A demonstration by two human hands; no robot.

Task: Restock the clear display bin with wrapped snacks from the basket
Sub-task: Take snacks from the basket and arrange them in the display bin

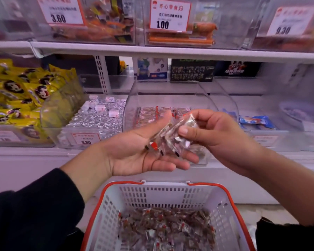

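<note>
While held above the basket [105,211], wrapped snacks [168,140] across open left-hand fingers [172,166], pinched by right-hand fingers [188,133].

A few clear-wrapped snacks [172,140] with red and black marks sit mid-frame, resting on the left hand's palm. More snacks lie heaped in the white, red-rimmed basket [170,192] at the bottom centre. The clear bin [170,98] above, centre, holds a low layer of red-and-white packets.

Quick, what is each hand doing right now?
Left hand: open, palm up, wrapped snacks lying on its fingers.
Right hand: pinching the top of those wrapped snacks between thumb and fingers.
</note>
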